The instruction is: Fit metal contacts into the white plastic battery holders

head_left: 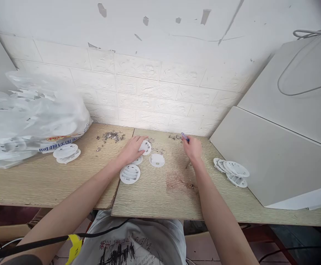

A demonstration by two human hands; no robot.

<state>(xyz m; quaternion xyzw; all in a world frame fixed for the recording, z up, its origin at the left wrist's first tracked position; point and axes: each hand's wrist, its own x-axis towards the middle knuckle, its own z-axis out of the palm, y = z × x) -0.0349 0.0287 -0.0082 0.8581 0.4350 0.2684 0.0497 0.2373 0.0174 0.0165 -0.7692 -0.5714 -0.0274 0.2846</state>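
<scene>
Two wooden boards [152, 202] are joined into one table, whose far edge is bounded by a white brick wall [160, 88]. At far left, much of the board is taken up by a bulging plastic bag [33, 121], and a small stack of discs [66, 151] is set just beside its right side. Bare wood is left along the front of that board, while loose metal bits [113, 136] are scattered nearer the wall. The seam between the boards is crossed by the left wrist.

The left hand [133, 150] is laid palm down, thumb and fingers apart, on a white plastic disc [145, 147]; whether the disc is gripped or only pressed cannot be told. A second disc [137, 160] is partly covered by the hand, a slotted disc [130, 174] is placed nearer the front edge, and a flat disc [157, 160] is seen to the right.

A gap of wood is kept between these and the right hand [192, 148], which is closed around a purple-handled tool [185, 137]. Below it a thin rod [188, 165] is seen, and a reddish stain [177, 181] is spread toward the front. On the right, room is limited by a big pale box [290, 154], beside which fanned discs [236, 169] are piled.
</scene>
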